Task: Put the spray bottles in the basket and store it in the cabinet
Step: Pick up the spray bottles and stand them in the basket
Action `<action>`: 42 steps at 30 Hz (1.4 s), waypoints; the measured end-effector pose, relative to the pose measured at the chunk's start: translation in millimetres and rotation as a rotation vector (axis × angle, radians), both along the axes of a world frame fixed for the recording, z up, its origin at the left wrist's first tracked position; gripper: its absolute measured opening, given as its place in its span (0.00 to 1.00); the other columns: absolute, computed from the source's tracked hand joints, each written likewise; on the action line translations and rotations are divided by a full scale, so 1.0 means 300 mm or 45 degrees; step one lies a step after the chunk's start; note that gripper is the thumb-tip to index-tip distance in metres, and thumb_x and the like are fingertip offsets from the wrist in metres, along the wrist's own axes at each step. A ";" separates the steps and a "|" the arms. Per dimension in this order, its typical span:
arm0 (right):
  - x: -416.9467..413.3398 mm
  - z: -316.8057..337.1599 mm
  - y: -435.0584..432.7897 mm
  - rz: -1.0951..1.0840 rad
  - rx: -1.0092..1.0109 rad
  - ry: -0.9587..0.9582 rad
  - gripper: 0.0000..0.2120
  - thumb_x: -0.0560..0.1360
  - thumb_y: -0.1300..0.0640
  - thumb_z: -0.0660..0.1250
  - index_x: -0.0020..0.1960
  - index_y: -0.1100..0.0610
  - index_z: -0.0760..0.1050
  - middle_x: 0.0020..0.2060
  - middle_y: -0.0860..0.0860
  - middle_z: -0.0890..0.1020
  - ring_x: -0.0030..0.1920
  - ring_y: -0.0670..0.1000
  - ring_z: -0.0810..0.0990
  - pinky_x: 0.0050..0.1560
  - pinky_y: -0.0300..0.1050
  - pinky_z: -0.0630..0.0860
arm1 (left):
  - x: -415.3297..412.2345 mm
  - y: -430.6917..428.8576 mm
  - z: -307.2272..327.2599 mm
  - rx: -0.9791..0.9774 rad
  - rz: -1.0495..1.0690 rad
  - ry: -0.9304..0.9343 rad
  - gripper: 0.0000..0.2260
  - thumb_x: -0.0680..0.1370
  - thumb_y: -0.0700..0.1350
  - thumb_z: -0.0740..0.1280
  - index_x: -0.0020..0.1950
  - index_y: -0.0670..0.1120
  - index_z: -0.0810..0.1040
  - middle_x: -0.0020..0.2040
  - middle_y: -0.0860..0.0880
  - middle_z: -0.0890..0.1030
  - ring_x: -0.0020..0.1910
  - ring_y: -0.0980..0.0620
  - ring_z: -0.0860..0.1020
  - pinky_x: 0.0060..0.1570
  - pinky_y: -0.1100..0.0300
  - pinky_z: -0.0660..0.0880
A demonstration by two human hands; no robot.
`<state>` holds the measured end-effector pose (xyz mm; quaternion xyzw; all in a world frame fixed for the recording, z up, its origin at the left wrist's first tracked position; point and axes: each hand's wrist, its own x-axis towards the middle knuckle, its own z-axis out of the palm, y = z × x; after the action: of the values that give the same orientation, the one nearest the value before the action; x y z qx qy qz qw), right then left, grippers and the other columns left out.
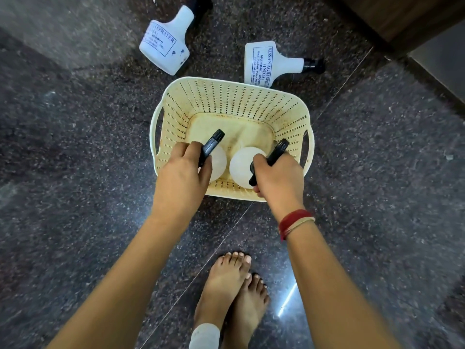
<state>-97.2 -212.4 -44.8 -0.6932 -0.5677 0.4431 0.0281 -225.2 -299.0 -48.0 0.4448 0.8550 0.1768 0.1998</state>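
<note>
Bare feet [234, 290] stand on the dark stone floor [377, 197] nearest the camera. Beyond them, the left hand [182, 172] and right hand [278, 176] each wrap a black spray head, holding two white bottles upright inside the cream basket [226, 96]. Further off, two more spray bottles [166, 44] [270, 62] lie on their sides beside the basket. They look light, rigid and smooth, so the narrow neck probably offers the surest grip.

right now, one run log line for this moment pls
left hand: holds bottle in basket | right hand: holds second bottle in basket | two bottles on floor | cabinet storage: pending
</note>
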 end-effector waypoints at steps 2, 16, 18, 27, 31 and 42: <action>-0.016 -0.005 -0.014 0.009 0.029 0.019 0.08 0.72 0.52 0.62 0.42 0.57 0.71 0.37 0.58 0.83 0.38 0.62 0.83 0.43 0.60 0.81 | -0.003 -0.004 -0.008 0.012 0.037 -0.003 0.08 0.78 0.46 0.63 0.50 0.42 0.73 0.45 0.45 0.73 0.34 0.45 0.69 0.32 0.56 0.64; 0.063 0.210 0.105 0.468 0.512 -0.496 0.39 0.70 0.24 0.43 0.59 0.53 0.73 0.48 0.55 0.83 0.47 0.59 0.80 0.37 0.47 0.65 | -0.101 0.012 0.085 -0.095 -0.049 0.305 0.28 0.74 0.69 0.55 0.50 0.45 0.77 0.46 0.43 0.81 0.43 0.38 0.79 0.39 0.50 0.72; 0.035 0.207 0.171 0.430 0.590 -0.315 0.31 0.76 0.31 0.49 0.62 0.54 0.71 0.54 0.55 0.81 0.53 0.58 0.79 0.46 0.50 0.71 | -0.132 0.053 0.107 -0.058 -0.052 0.319 0.26 0.75 0.66 0.56 0.52 0.45 0.77 0.49 0.42 0.80 0.49 0.37 0.77 0.48 0.46 0.71; -0.129 -0.070 0.482 0.392 0.309 -0.122 0.31 0.76 0.40 0.60 0.74 0.53 0.59 0.76 0.59 0.57 0.74 0.63 0.58 0.73 0.58 0.56 | -0.284 0.407 0.031 -0.163 -0.302 0.363 0.27 0.76 0.62 0.57 0.67 0.44 0.65 0.71 0.41 0.64 0.75 0.37 0.51 0.68 0.33 0.48; -0.128 -0.161 0.641 -0.325 -0.072 0.115 0.34 0.74 0.46 0.67 0.74 0.59 0.60 0.72 0.59 0.66 0.70 0.60 0.68 0.69 0.51 0.67 | -0.348 0.539 -0.043 -0.317 -0.465 0.369 0.30 0.77 0.61 0.57 0.72 0.44 0.60 0.74 0.42 0.59 0.76 0.39 0.47 0.69 0.34 0.47; -0.127 -0.300 0.749 -0.781 -0.656 0.474 0.29 0.75 0.43 0.66 0.70 0.55 0.66 0.68 0.55 0.71 0.59 0.55 0.75 0.60 0.51 0.72 | -0.514 0.636 -0.208 -0.647 -0.329 0.449 0.31 0.76 0.60 0.61 0.70 0.43 0.58 0.74 0.40 0.59 0.76 0.39 0.48 0.69 0.32 0.49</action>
<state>-135.3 12.4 -134.9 -0.7224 -0.1918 0.6588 0.0862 -379.3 -108.1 -110.4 0.5092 0.8297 -0.1483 0.1742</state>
